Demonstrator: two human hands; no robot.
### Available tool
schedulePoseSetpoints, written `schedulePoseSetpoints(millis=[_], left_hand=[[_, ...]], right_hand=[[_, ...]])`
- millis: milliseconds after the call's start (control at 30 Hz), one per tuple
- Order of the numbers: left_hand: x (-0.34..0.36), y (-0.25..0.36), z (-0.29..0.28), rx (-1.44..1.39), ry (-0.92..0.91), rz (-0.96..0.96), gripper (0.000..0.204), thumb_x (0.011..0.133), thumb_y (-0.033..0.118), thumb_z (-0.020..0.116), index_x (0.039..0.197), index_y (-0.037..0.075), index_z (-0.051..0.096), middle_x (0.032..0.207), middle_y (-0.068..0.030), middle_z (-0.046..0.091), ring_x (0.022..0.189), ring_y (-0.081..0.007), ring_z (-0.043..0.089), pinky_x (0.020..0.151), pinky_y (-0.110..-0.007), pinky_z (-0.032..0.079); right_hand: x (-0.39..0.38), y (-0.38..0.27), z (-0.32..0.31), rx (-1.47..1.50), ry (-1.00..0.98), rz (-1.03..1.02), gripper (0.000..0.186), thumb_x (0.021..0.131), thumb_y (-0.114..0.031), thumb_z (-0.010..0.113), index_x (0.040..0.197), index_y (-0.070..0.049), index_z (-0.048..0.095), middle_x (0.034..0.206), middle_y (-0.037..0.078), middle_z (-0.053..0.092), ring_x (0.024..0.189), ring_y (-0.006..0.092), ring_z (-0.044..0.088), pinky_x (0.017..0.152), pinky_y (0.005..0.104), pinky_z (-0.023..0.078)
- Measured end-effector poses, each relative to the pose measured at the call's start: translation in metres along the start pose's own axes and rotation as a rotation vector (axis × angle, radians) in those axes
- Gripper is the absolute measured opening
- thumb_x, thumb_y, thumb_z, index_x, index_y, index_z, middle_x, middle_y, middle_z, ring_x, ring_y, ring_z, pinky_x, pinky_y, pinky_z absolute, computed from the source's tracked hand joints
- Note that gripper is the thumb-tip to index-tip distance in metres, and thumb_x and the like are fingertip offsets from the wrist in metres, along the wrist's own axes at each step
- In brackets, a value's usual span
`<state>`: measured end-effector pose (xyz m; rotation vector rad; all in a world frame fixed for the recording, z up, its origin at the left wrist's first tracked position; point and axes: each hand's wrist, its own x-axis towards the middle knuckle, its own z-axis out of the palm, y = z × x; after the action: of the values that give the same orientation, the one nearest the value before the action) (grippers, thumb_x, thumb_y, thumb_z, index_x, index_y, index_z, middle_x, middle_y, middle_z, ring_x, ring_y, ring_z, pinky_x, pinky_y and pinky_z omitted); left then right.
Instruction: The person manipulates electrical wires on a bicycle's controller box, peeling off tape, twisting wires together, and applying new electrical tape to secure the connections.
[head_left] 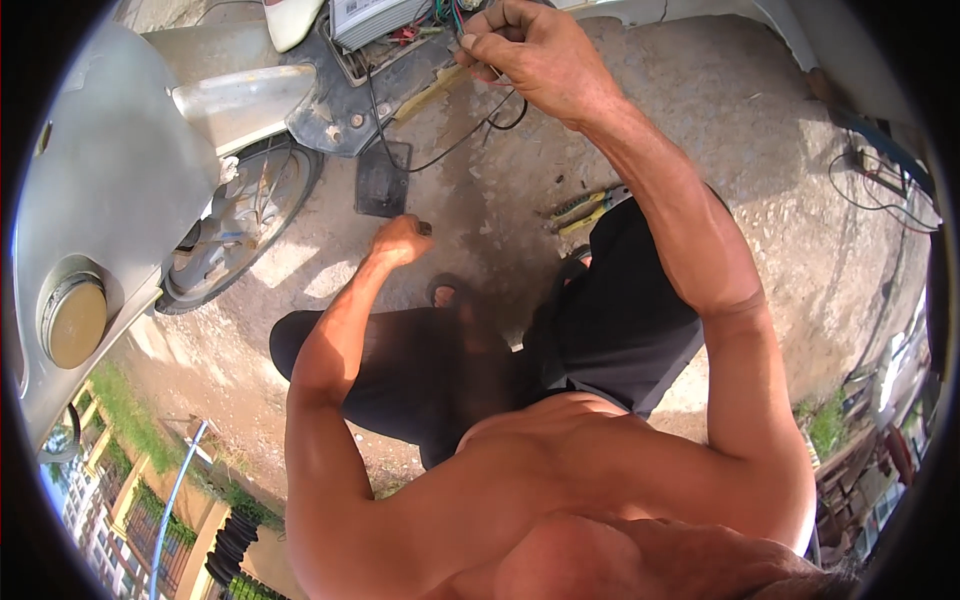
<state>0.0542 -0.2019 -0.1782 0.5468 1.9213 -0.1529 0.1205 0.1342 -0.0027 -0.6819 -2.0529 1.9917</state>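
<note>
One right hand (545,65), twelve o'clock, pinching wires (457,18): likely wiring step, next wanting steady grip; left hand (398,241), ten o'clock, clenched round dark object (425,229).

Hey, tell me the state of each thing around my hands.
Left hand: curled around a small dark object
Right hand: fingers curled at the wires, grip unclear
Wires: exposed
Black panel: flat on the ground
Yellow-handled tool: lying down, partly hidden
Wheel: upright

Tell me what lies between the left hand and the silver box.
In the head view, a dark flat plate lies between them, nearest the hand, then a black cable and a dark panel.
</note>
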Motion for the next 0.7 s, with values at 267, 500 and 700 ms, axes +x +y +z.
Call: schedulePoseSetpoints(millis=[267,500,700], left_hand=[[-0.166,0.125,-0.147,-0.486,0.524,0.959,0.029,0.076,0.004,0.076,0.100,-0.002,0.061,0.109,-0.0134,0.062,0.089,-0.0223,0.064,0.080,-0.035,0.056],[-0.137,0.159,-0.178,-0.576,0.586,0.729,0.038,0.080,0.014,0.081,0.109,-0.002,0.063,0.091,-0.0093,0.067,0.079,-0.0181,0.066,0.075,-0.034,0.056],[-0.130,0.157,-0.180,-0.528,0.730,0.698,0.033,0.081,0.018,0.083,0.102,-0.002,0.067,0.092,-0.0105,0.067,0.075,-0.0185,0.064,0.071,-0.034,0.054]], right_hand=[[0.005,0.002,0.003,0.065,-0.141,0.073,0.020,0.095,-0.014,0.069,0.105,0.003,0.064,0.089,0.008,0.072,0.075,0.0103,0.062,0.069,0.0268,0.051],[0.004,0.002,-0.013,0.238,-0.194,0.101,0.025,0.093,-0.012,0.072,0.112,0.002,0.063,0.091,0.007,0.072,0.076,0.0102,0.063,0.069,0.0259,0.049],[0.006,0.007,-0.021,0.322,-0.199,0.144,0.034,0.090,-0.009,0.075,0.120,0.001,0.061,0.101,0.008,0.072,0.086,0.0122,0.067,0.075,0.0269,0.054]])
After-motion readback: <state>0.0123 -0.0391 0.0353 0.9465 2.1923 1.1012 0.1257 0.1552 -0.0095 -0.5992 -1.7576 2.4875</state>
